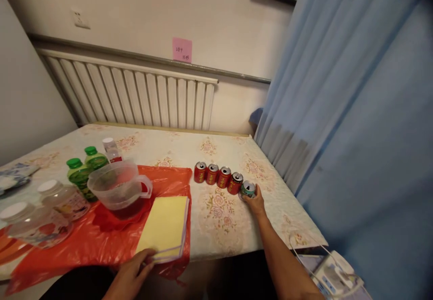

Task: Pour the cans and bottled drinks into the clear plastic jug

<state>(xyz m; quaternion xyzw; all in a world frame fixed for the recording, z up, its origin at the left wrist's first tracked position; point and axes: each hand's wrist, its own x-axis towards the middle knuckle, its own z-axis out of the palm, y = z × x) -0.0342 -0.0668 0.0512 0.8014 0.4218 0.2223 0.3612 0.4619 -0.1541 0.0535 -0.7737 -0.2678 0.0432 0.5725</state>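
My right hand (256, 202) is closed around a green can (248, 189) with an opened top, standing at the near right end of a row of cans. Beside it stand several red cans (223, 177) with yellow lettering, upright and close together. Their tops look opened too. My left hand (132, 274) is at the near corner of a stack of yellow paper or a pad (164, 224). The index finger touches the stack's edge, and the thumb is held apart from it. Its other fingers are partly hidden.
A red plastic sheet (81, 241) covers the table's left part. On it are a clear jug (115, 185), green-capped bottles (80, 173) and white-lidded jars (39, 225). A flowered cloth (221, 214) covers the table. A blue curtain (355, 110) hangs right, above a power strip (333, 277).
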